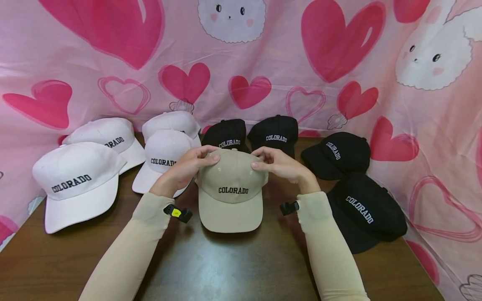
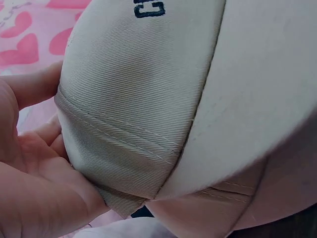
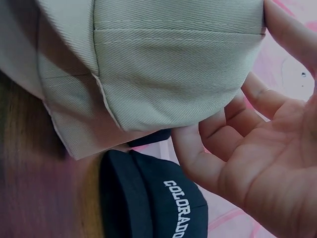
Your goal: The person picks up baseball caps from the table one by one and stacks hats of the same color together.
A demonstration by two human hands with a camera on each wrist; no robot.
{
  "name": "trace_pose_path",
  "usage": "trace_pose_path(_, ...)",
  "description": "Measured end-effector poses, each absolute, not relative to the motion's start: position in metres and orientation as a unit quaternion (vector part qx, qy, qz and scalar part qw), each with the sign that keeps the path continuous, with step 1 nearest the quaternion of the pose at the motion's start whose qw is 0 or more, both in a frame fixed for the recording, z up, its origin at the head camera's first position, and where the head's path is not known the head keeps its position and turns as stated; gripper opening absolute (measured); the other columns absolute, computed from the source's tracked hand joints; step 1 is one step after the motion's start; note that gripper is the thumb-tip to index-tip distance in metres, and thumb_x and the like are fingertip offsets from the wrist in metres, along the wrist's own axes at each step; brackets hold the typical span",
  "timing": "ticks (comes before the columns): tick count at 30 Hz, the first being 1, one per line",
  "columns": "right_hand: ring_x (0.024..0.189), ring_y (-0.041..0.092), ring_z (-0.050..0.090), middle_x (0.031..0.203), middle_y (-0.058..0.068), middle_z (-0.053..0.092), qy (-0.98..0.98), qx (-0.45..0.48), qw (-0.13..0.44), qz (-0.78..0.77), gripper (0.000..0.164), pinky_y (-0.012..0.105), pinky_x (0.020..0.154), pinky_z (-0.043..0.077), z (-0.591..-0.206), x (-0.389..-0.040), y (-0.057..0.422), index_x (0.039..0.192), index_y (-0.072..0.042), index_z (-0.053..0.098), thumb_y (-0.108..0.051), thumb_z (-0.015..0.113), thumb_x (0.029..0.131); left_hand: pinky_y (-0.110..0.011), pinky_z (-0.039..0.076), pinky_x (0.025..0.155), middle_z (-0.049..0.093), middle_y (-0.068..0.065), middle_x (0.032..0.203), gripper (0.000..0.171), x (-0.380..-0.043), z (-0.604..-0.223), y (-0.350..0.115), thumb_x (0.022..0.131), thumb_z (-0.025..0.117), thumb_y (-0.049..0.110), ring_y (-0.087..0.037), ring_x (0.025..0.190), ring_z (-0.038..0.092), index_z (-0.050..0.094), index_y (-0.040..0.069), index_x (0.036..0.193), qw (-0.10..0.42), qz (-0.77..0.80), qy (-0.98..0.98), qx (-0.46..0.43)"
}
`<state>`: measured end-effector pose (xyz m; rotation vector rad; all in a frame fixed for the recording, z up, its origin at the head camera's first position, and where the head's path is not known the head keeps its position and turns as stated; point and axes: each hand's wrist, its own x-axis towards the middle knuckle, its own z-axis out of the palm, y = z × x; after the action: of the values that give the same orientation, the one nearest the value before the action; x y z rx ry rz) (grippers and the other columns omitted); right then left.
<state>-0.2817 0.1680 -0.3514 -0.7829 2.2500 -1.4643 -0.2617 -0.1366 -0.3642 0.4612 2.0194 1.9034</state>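
Left hand (image 1: 183, 166) and right hand (image 1: 281, 166) are gripping beige cap (image 1: 232, 177) mid-desk (image 1: 233, 267), not yet releasing. White caps (image 1: 77, 167) sitting left, black caps (image 1: 367, 207) behind and right, seemingly done; beige apparently remaining.

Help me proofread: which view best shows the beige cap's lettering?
The head view: the lettering reads whole, COLORADO. The left wrist view catches only a cropped fragment; the right wrist view shows none of it.
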Motion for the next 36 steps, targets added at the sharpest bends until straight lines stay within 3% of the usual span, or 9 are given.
trace_pose_path(7, 0.094, 0.029, 0.052, 0.1, 0.018, 0.054, 0.808, -0.259, 0.179, -0.498, 0.037, 0.046, 0.082, 0.048, -0.357, -0.284, 0.166, 0.123, -0.012, 0.054, -0.024, 0.067, 0.091, -0.051, 0.048, 0.078, 0.055, -0.009, 0.123, 0.038, -0.263, -0.368, -0.137, 0.095, 0.059, 0.035, -0.027, 0.11, 0.049, 0.055, 0.02, 0.129, 0.167, 0.651, 0.725, 0.15)
trace_pose_path(21, 0.098, 0.028, 0.052, 0.102, 0.016, 0.055, 0.819, -0.25, 0.181, -0.483, 0.046, 0.043, 0.084, 0.049, -0.361, -0.286, 0.166, 0.131, -0.015, 0.051, -0.028, 0.068, 0.09, -0.043, 0.049, 0.079, 0.056, -0.005, 0.122, 0.033, -0.261, -0.367, -0.138, 0.096, 0.058, 0.037, -0.025, 0.107, 0.05, 0.056, 0.022, 0.126, 0.137, 0.598, 0.776, 0.147)
trace_pose_path(28, 0.096, 0.032, 0.051, 0.103, 0.02, 0.053, 0.834, -0.248, 0.166, -0.464, 0.045, 0.052, 0.085, 0.046, -0.36, -0.286, 0.164, 0.131, -0.011, 0.052, -0.026, 0.067, 0.091, -0.042, 0.044, 0.085, 0.054, -0.013, 0.118, 0.037, -0.249, -0.346, -0.136, 0.097, 0.058, 0.026, -0.028, 0.105, 0.049, 0.053, 0.01, 0.13, 0.121, 0.557, 0.803, 0.176)
trace_pose_path(36, 0.091, 0.029, 0.052, 0.101, 0.014, 0.056, 0.849, -0.238, 0.155, -0.447, 0.04, 0.047, 0.081, 0.048, -0.357, -0.284, 0.163, 0.125, -0.018, 0.057, -0.034, 0.068, 0.09, -0.041, 0.044, 0.087, 0.048, -0.013, 0.123, 0.045, -0.242, -0.34, -0.137, 0.092, 0.066, 0.026, -0.03, 0.109, 0.046, 0.051, 0.008, 0.13, 0.122, 0.531, 0.816, 0.191)
